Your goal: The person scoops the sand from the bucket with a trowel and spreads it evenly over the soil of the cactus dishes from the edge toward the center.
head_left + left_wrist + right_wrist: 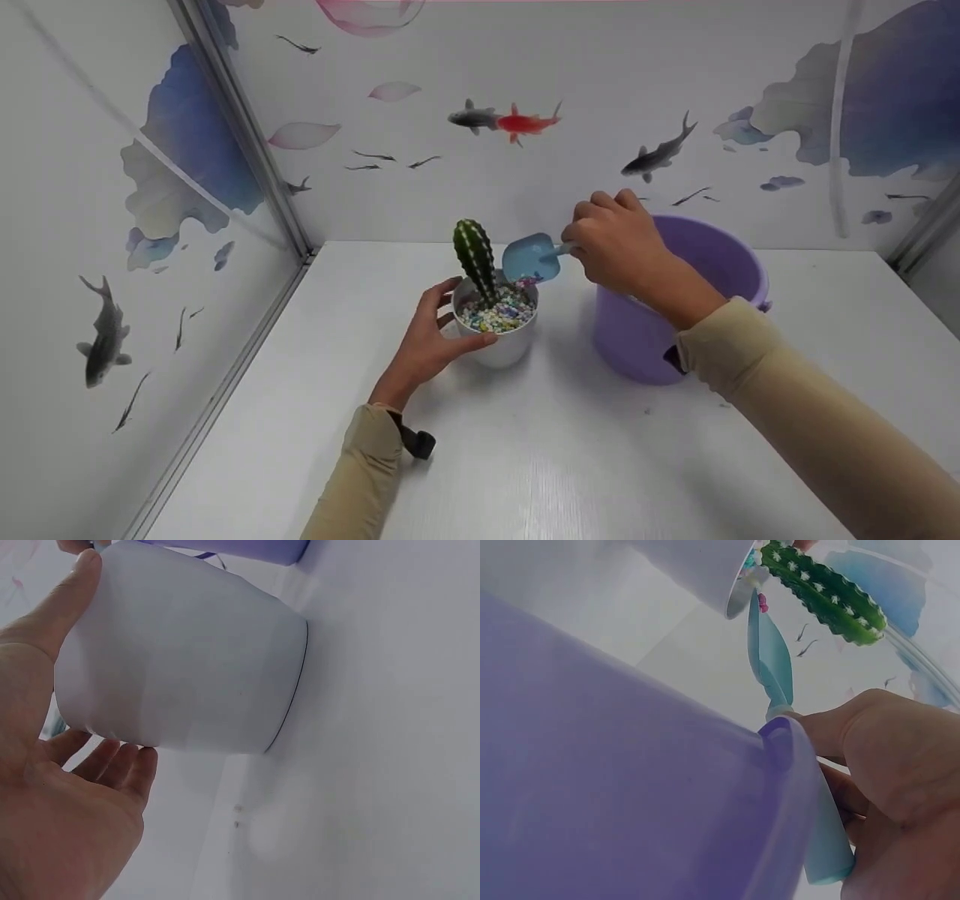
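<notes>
A white pot point(504, 351) stands on the table, filled with multicoloured pebbles point(504, 311). A green cactus point(474, 255) rises from them, leaning slightly left. My left hand point(431, 341) holds the pot from its left side, thumb at the near rim and fingers round the far side; the left wrist view shows the same grip on the pot point(187, 652). With my right hand point(619, 244) I grip the handle of a small light-blue shovel point(531, 257), its blade tilted over the pot's right rim. Some pink pebbles point(763, 603) lie at the blade's tip.
Right of the pot stands a purple bucket point(637, 341), beneath my right hand and forearm; its inside is mostly hidden. White panels painted with fish enclose the white table point(525, 465) at the back and left. A few small crumbs point(647, 411) lie near the bucket.
</notes>
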